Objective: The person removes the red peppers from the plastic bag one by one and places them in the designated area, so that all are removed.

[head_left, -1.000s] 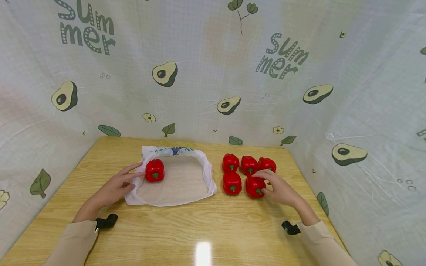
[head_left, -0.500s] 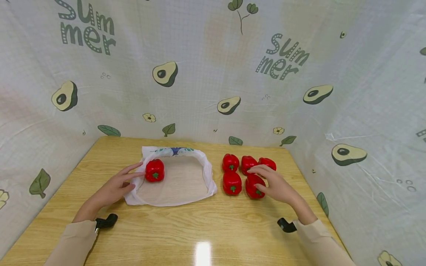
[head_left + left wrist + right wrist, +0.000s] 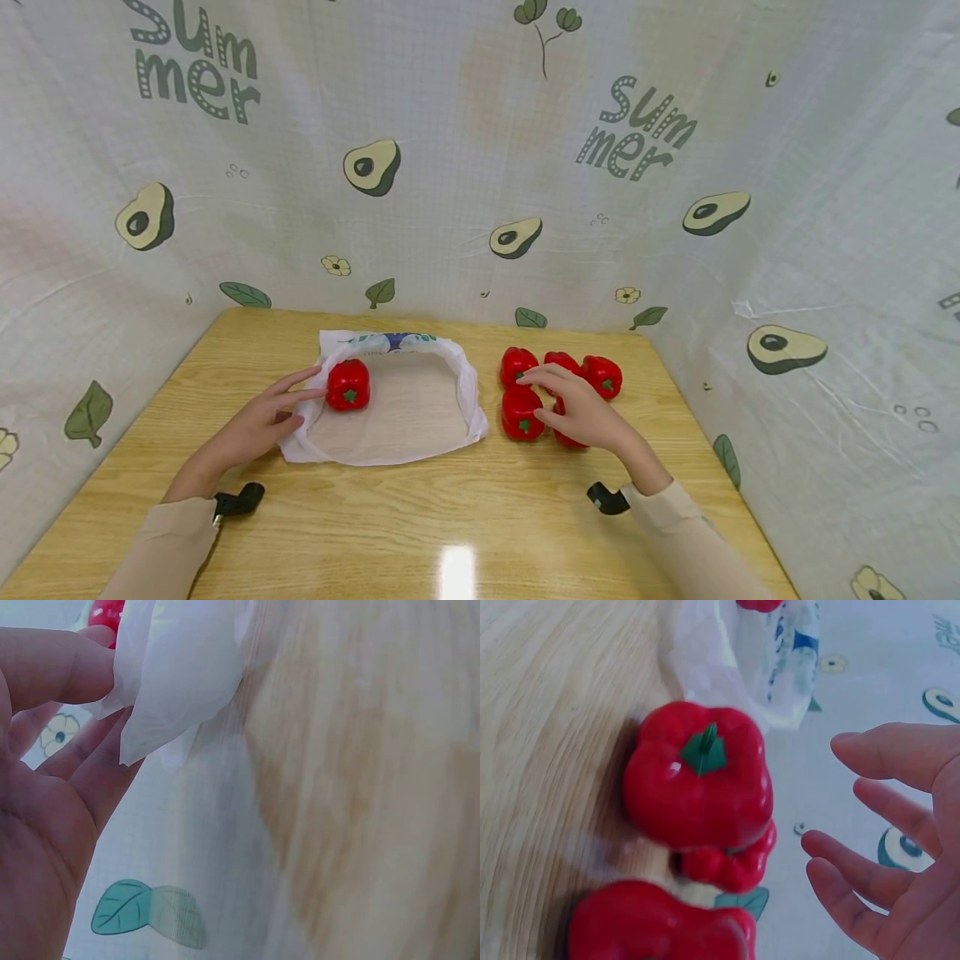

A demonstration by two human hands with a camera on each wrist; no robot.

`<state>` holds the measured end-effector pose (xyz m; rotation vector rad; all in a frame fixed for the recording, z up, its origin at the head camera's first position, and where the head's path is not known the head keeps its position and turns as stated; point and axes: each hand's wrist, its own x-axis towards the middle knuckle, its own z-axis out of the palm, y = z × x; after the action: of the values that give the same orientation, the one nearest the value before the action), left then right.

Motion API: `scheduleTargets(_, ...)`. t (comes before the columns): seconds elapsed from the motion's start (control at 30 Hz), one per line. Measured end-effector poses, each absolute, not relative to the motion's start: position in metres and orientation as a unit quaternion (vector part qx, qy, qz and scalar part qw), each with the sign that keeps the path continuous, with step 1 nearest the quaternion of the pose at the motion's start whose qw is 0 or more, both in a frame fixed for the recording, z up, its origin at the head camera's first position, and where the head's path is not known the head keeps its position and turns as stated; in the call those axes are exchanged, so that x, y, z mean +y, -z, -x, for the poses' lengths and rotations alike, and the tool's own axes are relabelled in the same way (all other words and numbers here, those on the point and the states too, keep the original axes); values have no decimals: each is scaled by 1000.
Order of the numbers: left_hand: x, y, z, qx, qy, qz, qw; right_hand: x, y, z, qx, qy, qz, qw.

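My left hand (image 3: pixel 258 423) holds the left rim of a white plastic bag (image 3: pixel 472 400), its mouth spread wide on the table. In the left wrist view the bag's thin edge (image 3: pixel 180 667) lies between thumb and fingers. One red bell pepper (image 3: pixel 348 385) with a green stem sits inside, by the left fingertips. My right hand (image 3: pixel 588 412) hovers over the other peppers, fingers spread and holding nothing. Nearest its fingertips is the front-left pepper (image 3: pixel 521 414). Under the hand another pepper (image 3: pixel 572 440) is mostly hidden. In the right wrist view a pepper (image 3: pixel 697 776) stands apart from the fingers.
Behind these stand a pepper at back left (image 3: pixel 517 365), a partly covered one (image 3: pixel 562 361) and one at back right (image 3: pixel 602 377). A printed cloth (image 3: pixel 450 167) rises behind and beside the wooden table (image 3: pixel 420 525).
My right hand has moved left, from the front-right pepper to above the front-left one. The back-right pepper shows more fully. My left hand and the bag have stayed put.
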<state>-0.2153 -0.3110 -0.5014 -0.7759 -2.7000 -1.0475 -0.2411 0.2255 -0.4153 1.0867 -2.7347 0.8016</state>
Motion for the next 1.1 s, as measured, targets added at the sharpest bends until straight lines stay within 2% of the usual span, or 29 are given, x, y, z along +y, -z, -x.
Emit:
scheduleTargets(0.67, -311, 500, 215, -897, 345, 266, 81, 133, 413, 260, -866, -296, -404, -13)
scheduleTargets(1.1, -312, 500, 215, -896, 348, 267, 75, 70, 415, 275, -852, -277, -444, -17)
